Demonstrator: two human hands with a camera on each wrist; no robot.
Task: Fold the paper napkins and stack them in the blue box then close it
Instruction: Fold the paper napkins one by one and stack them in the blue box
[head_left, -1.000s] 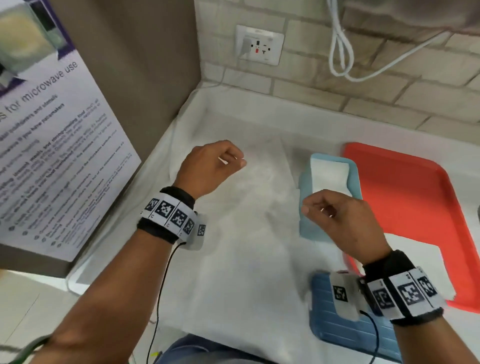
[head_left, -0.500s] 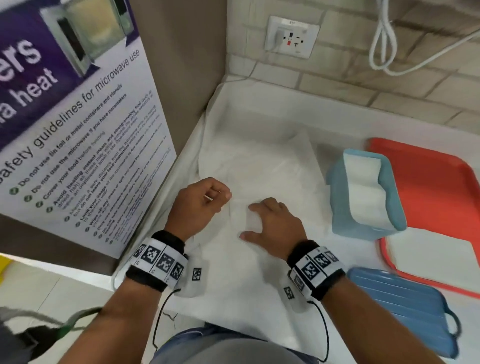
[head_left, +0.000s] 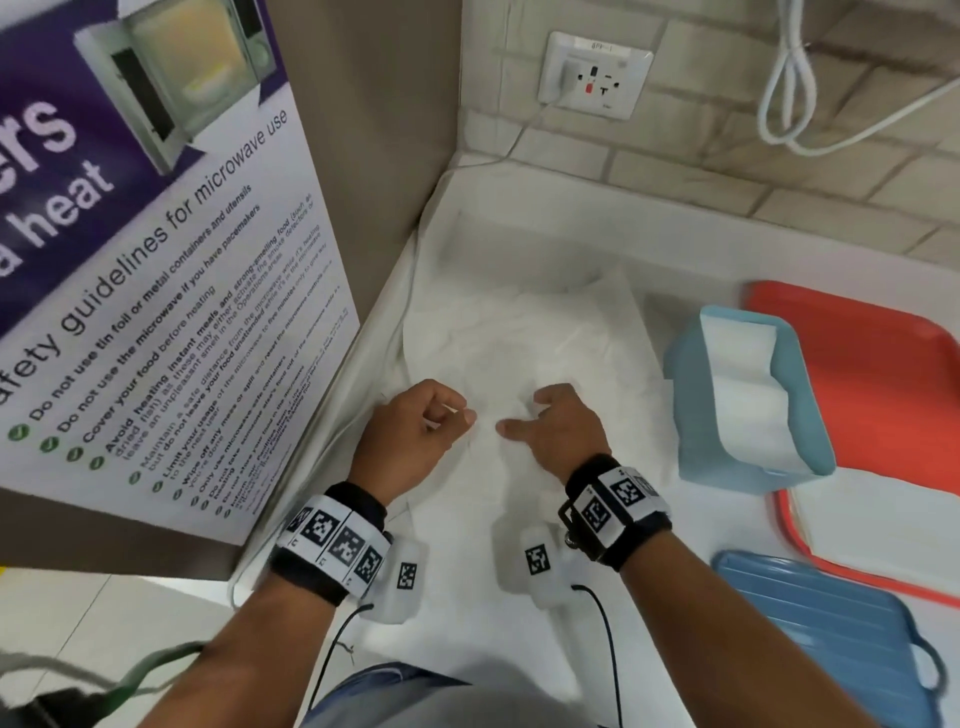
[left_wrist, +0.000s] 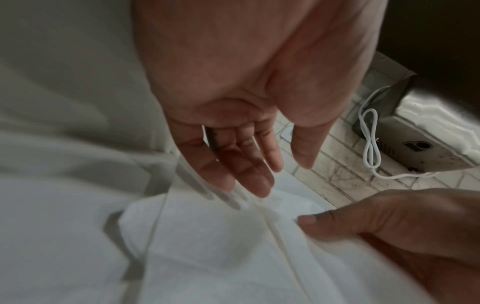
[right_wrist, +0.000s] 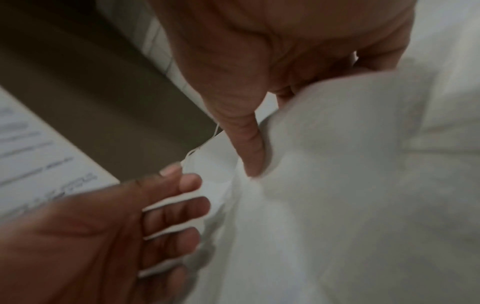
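White counter (head_left: 545, 234), crumpled thin napkin (head_left: 519, 343), rectangular blue box (head_left: 691, 415)

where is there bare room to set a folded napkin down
Bare: red tray's far half beside the blue box; counter strip along the brick wall. Crowded: the middle, where left hand and right hand work the spread napkin.

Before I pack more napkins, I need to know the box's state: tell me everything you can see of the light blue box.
The light blue box looks like smooth plastic, rectangular with rounded corners. It stands open and lidless on the white counter, its right side against or over the edge of the red tray. White folded napkins fill it up to the rim. Neither hand touches it; a ribbed blue lid lies apart, nearer the person.
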